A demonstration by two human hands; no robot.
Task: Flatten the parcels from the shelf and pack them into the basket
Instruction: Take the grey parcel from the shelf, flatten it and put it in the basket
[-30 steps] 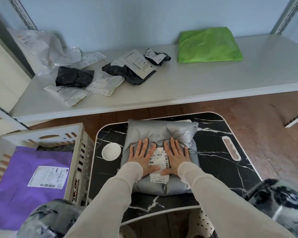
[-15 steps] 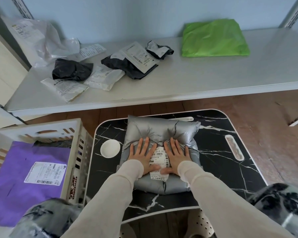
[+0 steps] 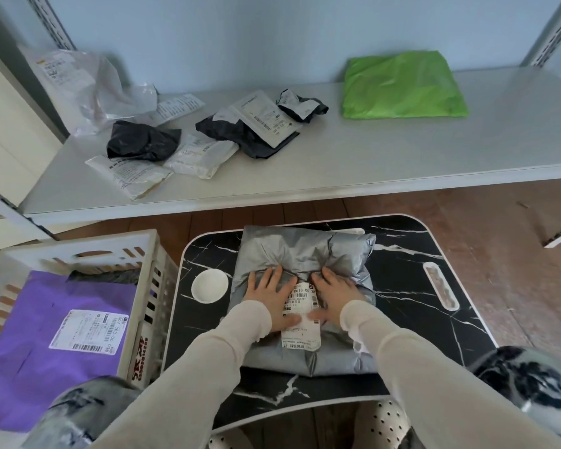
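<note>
my left grip [image 3: 272,299] and right grip [image 3: 336,298] press flat, fingers straight, on the puffy grey plastic parcel [image 3: 305,251] on the black marbled surface [image 3: 402,286]; likely soft, light, slippery; lift by its sides

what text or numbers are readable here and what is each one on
"0018 00 38": top of the grey parcel label; its smaller print is blurred.
"502 303-00 036", read sideways: purple parcel label, in the basket.
Red print on the basket's side: too blurred to read.
Shelf parcels: labels too small to read.
</note>
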